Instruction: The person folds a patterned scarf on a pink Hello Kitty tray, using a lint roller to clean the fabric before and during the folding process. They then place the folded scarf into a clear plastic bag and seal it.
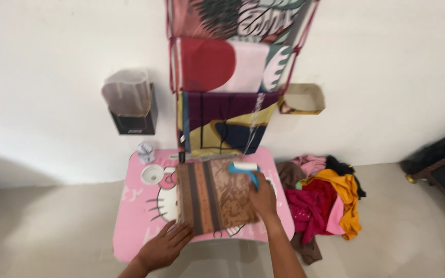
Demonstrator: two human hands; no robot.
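My left hand (165, 247) lies flat, fingers spread, pinning the near corner of the folded brown cloth (215, 195) on the pink table (135, 216); my right hand (262, 198) is clamped on a blue-handled lint roller (244, 168) at the cloth's far edge. The hanging organiser (233, 77) holds folded fabrics

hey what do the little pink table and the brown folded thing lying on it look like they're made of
The pink table looks like painted or laminated board, perhaps plastic: a smooth, flat top with a printed cartoon cat. The brown folded piece looks like woven fabric with a slight sheen, patterned, with darker and orange stripes; its edges lie soft and a bit uneven. The picture is too blurred to tell the fibre.
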